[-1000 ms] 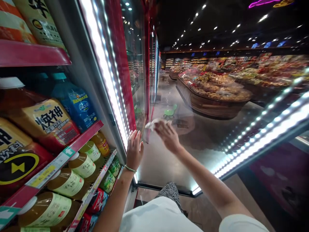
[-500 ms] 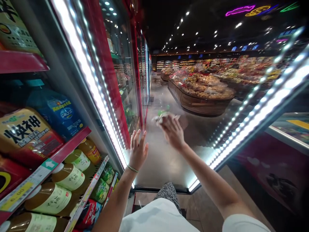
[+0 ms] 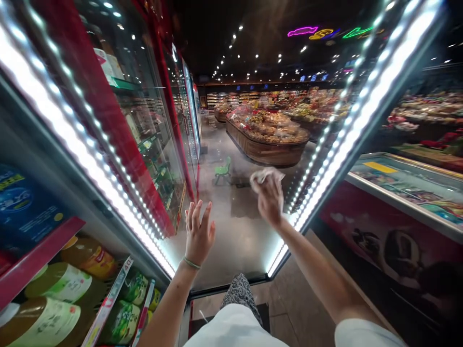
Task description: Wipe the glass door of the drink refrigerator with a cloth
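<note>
A glass door [image 3: 231, 241] edged with bright light strips stands before me, and the shop floor shows through it. My right hand [image 3: 271, 200] presses a crumpled whitish cloth [image 3: 268, 177] to the glass near the right light strip; the hand is slightly blurred. My left hand [image 3: 200, 233], with a thin band on its wrist, is raised at the left part of the pane. Its fingers are apart and hold nothing.
Shelves of bottled drinks [image 3: 50, 315] are close on my left. Beyond the glass are a green chair [image 3: 223, 168] and a wooden display stand [image 3: 267, 144]. A chest freezer [image 3: 408, 193] stands at the right.
My right hand has moved right across the glass with the cloth, towards the right light strip. My left hand stays open. The view has turned, showing less shelf and more freezer.
</note>
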Available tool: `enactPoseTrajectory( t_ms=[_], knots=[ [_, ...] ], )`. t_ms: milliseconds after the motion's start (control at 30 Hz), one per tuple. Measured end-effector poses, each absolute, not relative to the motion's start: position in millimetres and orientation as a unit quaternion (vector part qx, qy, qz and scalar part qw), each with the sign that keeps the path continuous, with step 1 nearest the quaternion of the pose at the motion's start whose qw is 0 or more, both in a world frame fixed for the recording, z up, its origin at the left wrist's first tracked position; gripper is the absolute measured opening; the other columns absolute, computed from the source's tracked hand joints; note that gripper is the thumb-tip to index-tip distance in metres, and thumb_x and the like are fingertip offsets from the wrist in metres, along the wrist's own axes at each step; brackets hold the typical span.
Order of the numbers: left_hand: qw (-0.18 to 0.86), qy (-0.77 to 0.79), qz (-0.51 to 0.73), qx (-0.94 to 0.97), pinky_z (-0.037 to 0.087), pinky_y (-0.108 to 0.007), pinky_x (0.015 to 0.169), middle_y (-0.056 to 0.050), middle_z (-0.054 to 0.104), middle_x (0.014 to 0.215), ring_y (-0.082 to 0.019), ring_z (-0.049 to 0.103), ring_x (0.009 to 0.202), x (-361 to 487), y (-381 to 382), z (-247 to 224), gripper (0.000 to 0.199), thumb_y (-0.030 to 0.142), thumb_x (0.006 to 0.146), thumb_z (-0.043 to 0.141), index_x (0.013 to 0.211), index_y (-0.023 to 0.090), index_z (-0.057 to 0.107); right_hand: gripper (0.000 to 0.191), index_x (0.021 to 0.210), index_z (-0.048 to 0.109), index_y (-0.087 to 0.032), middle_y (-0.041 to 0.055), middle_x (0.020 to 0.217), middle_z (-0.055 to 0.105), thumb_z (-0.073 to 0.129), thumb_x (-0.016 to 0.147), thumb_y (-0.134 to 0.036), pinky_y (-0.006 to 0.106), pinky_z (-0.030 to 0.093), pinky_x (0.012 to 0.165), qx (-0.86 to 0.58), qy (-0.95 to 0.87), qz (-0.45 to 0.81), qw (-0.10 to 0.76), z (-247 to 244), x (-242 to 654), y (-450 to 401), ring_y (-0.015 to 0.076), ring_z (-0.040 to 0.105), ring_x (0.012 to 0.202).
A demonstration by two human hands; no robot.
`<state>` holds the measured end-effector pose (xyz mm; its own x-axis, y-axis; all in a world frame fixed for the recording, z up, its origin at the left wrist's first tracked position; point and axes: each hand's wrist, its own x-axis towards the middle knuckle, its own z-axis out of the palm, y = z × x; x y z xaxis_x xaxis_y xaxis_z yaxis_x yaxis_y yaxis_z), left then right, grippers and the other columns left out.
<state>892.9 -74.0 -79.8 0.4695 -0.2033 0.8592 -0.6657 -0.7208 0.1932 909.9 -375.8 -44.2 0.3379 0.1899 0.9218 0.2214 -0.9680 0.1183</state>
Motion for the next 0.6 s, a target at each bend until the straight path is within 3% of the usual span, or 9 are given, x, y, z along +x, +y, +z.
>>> enactPoseTrajectory(
  t_ms=[100, 167, 333, 467, 600],
  knots=[
    [0.255, -0.273, 0.440, 0.817, 0.030, -0.064, 0.128, -0.017, 0.043, 0.162, -0.037, 0.024, 0.161, 897.5, -74.2, -82.4, 0.073, 0.014, 0.096, 0.062, 0.163, 0.029, 0.035, 0.057, 0.144, 0.064, -0.039, 0.0004, 0.145, 0.068, 0.055, 0.095, -0.011, 0.052, 0.037, 0.130, -0.835, -0.235, -0.496, -0.041, -111.4, 893.7, -376.7, 0.0256, 0.055, 0.145],
    [0.251, -0.276, 0.441, 0.816, 0.029, -0.064, 0.128, -0.017, 0.043, 0.162, -0.037, 0.025, 0.161, 902.0, -71.5, -83.6, 0.075, 0.014, 0.096, 0.062, 0.164, 0.029, 0.034, 0.057, 0.145, 0.064, -0.037, 0.0016, 0.145, 0.069, 0.055, 0.095, -0.011, 0.053, 0.036, 0.130, -0.842, -0.222, -0.490, -0.037, -123.0, 890.0, -396.2, 0.0256, 0.055, 0.145],
    [0.254, -0.269, 0.450, 0.813, 0.028, -0.065, 0.128, -0.017, 0.040, 0.163, -0.039, 0.024, 0.161, 908.2, -70.7, -85.3, 0.076, 0.017, 0.096, 0.064, 0.164, 0.030, 0.033, 0.062, 0.163, 0.042, -0.028, 0.0110, 0.169, 0.041, 0.042, 0.102, -0.015, 0.064, 0.038, 0.124, -0.784, 0.023, -0.611, 0.103, -81.8, 895.7, -470.7, 0.0323, 0.031, 0.160],
    [0.274, -0.278, 0.442, 0.807, 0.027, -0.065, 0.129, -0.017, 0.039, 0.163, -0.040, 0.024, 0.161, 906.1, -69.1, -84.4, 0.075, 0.017, 0.096, 0.064, 0.164, 0.030, 0.035, 0.061, 0.165, 0.038, -0.028, 0.0120, 0.167, 0.044, 0.041, 0.104, -0.023, 0.058, 0.045, 0.119, -0.760, 0.101, -0.610, 0.201, -118.4, 881.4, -468.0, 0.0308, 0.040, 0.156],
    [0.273, -0.277, 0.447, 0.805, 0.029, -0.065, 0.128, -0.017, 0.038, 0.163, -0.039, 0.024, 0.161, 904.7, -59.7, -82.0, 0.075, 0.016, 0.096, 0.064, 0.164, 0.030, 0.035, 0.065, 0.167, 0.030, -0.030, 0.0110, 0.167, 0.045, 0.037, 0.104, -0.022, 0.054, 0.047, 0.119, -0.749, 0.126, -0.608, 0.233, -163.0, 872.6, -439.3, 0.0275, 0.044, 0.154]
  ],
)
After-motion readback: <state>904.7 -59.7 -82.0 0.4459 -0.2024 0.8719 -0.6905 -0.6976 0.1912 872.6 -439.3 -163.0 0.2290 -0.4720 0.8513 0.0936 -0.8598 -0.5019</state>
